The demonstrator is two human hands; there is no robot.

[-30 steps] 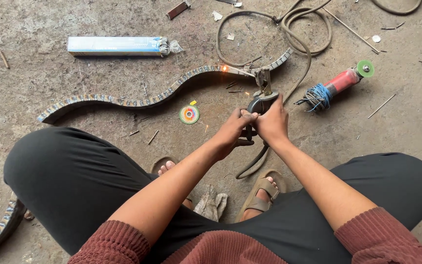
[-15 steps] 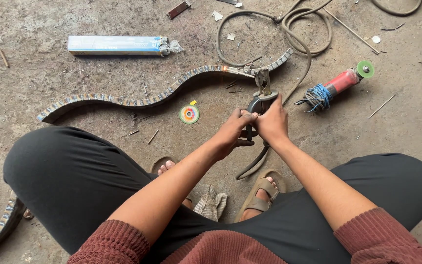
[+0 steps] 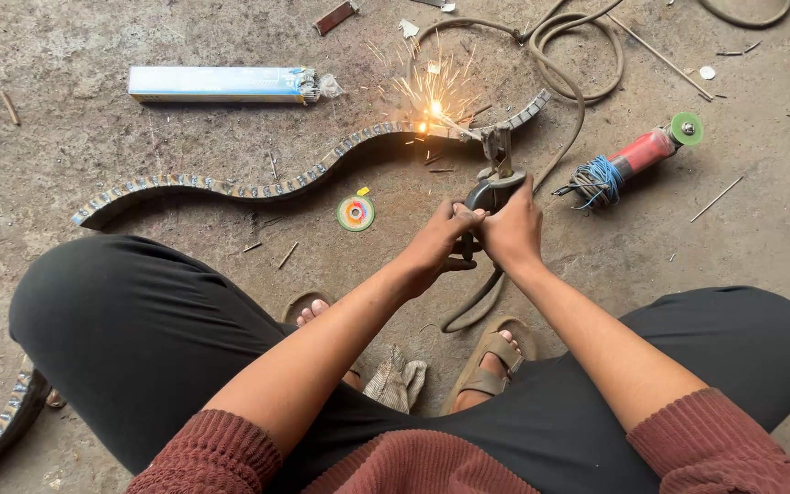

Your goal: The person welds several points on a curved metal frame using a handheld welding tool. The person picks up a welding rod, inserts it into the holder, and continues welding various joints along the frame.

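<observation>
Both hands, left hand (image 3: pixel 439 242) and right hand (image 3: pixel 511 229), grip the electrode holder (image 3: pixel 491 187), sparking on the wavy metal strip (image 3: pixel 258 187).

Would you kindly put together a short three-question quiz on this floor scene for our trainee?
1. True or false: both hands grip the welding electrode holder.
2. Where do the sparks fly: A) on the wavy metal strip, B) at the red angle grinder, C) at the long blue box?
3. What small round thing lies on the floor just left of the left hand?

Key:
1. True; the right hand joins the left.
2. A.
3. A colourful disc.
</observation>
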